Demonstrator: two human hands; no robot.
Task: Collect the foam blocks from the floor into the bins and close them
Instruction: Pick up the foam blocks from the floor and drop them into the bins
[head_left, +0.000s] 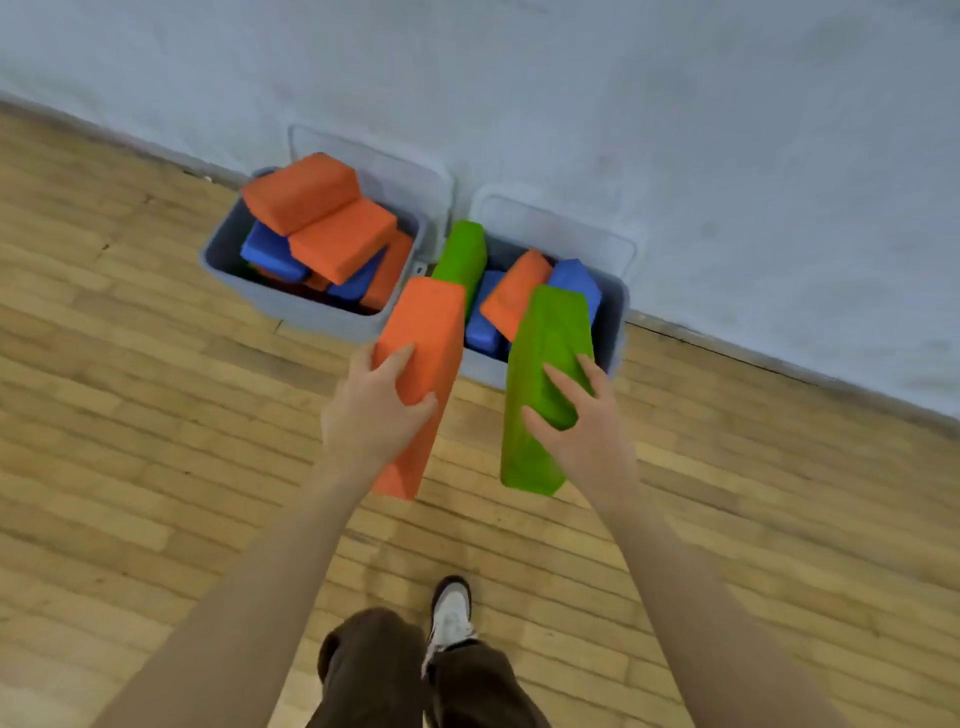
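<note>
Legs and shoe: brown trousers (374, 670) and one white shoe (451, 613) stand on the wooden floor (130, 415), short of the bins.
Left hand: the left hand (376, 402) grips a long orange block (423, 374) round its near side, thumb on top, fingers curled under; the block is carried in the air, its far end over the gap between the two bins.
Right hand: the right hand (582, 415) grips a long green block (545, 384) the same way, with its far end already over the near rim of the right bin.
Left bin: the left bin (228, 260) sits against the wall (675, 130), heaped with orange and blue blocks, the topmost orange one (301, 189) rising above the rim.
Right bin: the right bin (615, 332) holds blue and orange blocks and an upright green block (462, 254) at its left end; it has more room than its neighbour.
Lids: a grey lid (405, 171) leans on the wall behind the left bin, another (561, 223) behind the right bin; both bins are open.
Step in hand: carrying two blocks to the bins, just before the drop.
Next move: probably tip both blocks forward into the right bin and let go, laying them flat, since pieces standing proud would stop a lid from seating.
Still to do: whether more blocks lie on the floor out of view cannot be told; the lids are not yet on.
</note>
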